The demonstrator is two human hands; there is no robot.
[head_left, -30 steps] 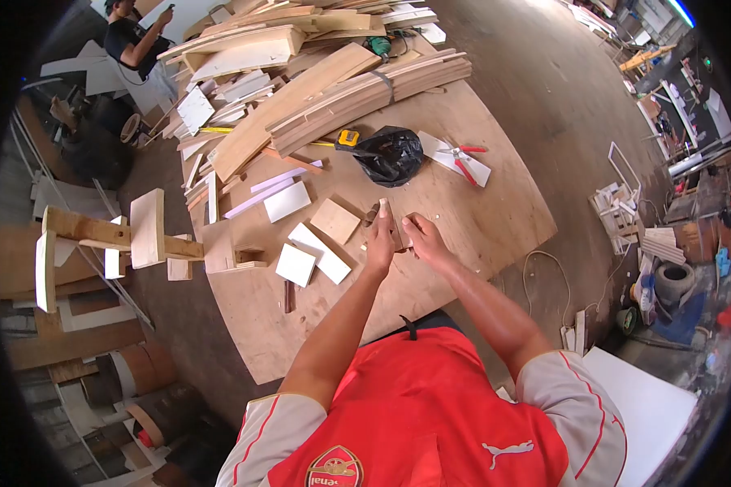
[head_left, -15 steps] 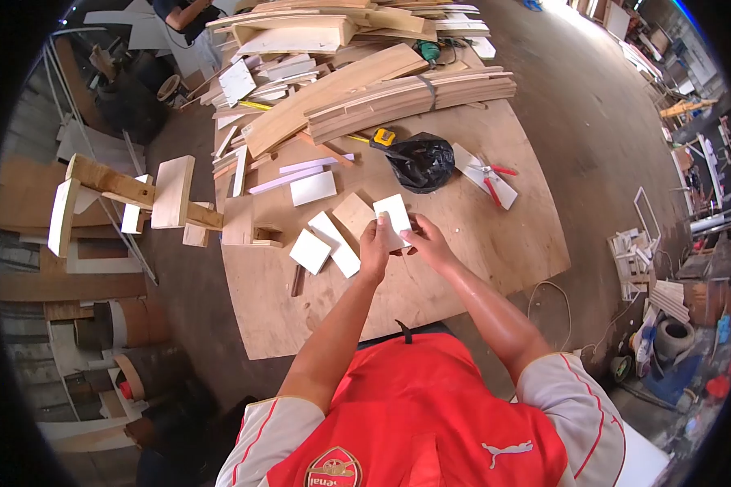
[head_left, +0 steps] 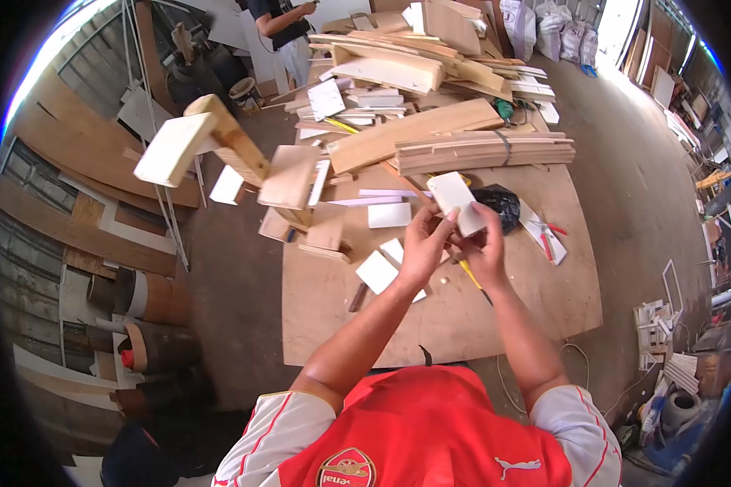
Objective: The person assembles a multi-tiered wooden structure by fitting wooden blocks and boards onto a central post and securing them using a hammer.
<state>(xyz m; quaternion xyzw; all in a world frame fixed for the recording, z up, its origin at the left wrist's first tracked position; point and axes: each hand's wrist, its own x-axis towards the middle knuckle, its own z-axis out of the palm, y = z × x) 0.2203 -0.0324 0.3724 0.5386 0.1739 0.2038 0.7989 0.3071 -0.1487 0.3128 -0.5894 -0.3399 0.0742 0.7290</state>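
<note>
A small white rectangular board is held up over the table between both hands. My left hand grips its lower left side, the thumb on its face. My right hand closes on its lower right side. Below the hands a yellow and black tool shows in part on the table. Behind my right hand lies a black plastic bag, partly covered. White blocks lie left of my left hand. Red-handled pliers rest on a white strip to the right.
The plywood table bears a bundle of strips and a large wood pile at the back. A wooden assembly stands at its left edge. A person stands beyond the back left. Rolls lie left on the floor.
The view has swung left. The white board, now raised higher, has its face turned up, where a second ago only its edge showed. The yellow and black tool has come into view below the hands.
</note>
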